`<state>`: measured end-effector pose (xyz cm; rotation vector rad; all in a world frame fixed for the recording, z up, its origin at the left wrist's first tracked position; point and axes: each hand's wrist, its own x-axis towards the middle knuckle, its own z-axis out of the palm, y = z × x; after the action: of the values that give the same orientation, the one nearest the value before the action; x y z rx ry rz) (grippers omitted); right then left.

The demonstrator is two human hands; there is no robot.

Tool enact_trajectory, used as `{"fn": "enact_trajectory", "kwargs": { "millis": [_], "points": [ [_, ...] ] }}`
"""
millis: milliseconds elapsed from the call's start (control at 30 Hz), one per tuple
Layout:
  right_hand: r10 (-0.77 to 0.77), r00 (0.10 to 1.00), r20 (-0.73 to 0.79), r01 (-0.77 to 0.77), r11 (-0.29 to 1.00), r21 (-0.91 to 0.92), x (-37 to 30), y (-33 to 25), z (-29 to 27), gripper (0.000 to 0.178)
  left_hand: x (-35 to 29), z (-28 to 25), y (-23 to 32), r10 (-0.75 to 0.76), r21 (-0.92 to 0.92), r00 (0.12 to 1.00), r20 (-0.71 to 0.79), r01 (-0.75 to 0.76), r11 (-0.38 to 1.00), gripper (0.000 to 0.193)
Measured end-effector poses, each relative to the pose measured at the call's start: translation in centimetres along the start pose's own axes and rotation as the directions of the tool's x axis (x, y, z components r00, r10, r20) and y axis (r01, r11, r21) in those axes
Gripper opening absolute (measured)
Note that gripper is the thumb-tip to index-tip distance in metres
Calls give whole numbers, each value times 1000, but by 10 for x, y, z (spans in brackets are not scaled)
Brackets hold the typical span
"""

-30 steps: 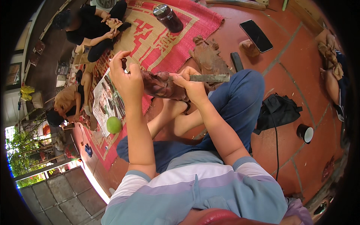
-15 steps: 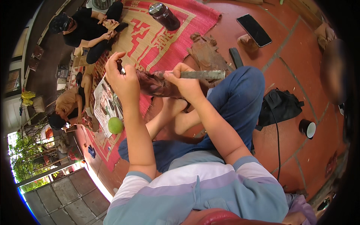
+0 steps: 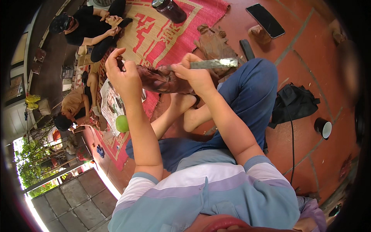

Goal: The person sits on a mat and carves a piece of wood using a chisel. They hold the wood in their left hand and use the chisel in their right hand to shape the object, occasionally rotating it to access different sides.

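I hold a reddish-brown carved wooden piece [image 3: 160, 82] above my crossed, bare feet. My left hand [image 3: 125, 79] is closed at its far left end, index finger and thumb raised and curled around the dark tip. My right hand [image 3: 198, 77] grips a flat grey steel chisel [image 3: 216, 63]. The chisel's long shank sticks out to the right past my fist, near my raised knee, and its other end points at the carving. My fingers hide where the chisel meets the wood.
A second brown carving [image 3: 212, 44] lies ahead beside a dark block [image 3: 246, 49]. A phone [image 3: 266, 20] rests on a wooden piece. Right are a black bag [image 3: 295, 104] and cup [image 3: 323, 127]; left, a green fruit [image 3: 122, 123]. Two people sit at the left on a patterned mat [image 3: 185, 31].
The chisel's outer end has tipped slightly upward, and the carving has shifted a little up and left. My whole view has moved slightly; both grips stay the same.
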<state>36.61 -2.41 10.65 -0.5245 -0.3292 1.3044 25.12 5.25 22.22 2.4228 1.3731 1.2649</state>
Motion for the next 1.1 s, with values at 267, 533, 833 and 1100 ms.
{"fn": "enact_trajectory", "kwargs": {
  "millis": [267, 533, 833, 1100],
  "points": [
    [123, 992, -43, -121, 992, 27, 7, -11, -3, 28, 3, -1, 2, 5, 4, 1000, 7, -5, 1000, 29],
    [206, 978, -41, -205, 978, 46, 12, -17, -6, 31, 0, -2, 4, -33, 10, 999, 20, 33, 999, 29],
    [237, 971, -16, -237, 970, -50, 16, -25, -1, 31, 0, 1, 1, -44, -3, 999, 15, 44, 999, 28],
    [325, 943, 75, -329, 943, 48, 28, -19, -20, 30, 1, -2, 4, -40, -13, 999, 28, 40, 999, 28]
  ]
}}
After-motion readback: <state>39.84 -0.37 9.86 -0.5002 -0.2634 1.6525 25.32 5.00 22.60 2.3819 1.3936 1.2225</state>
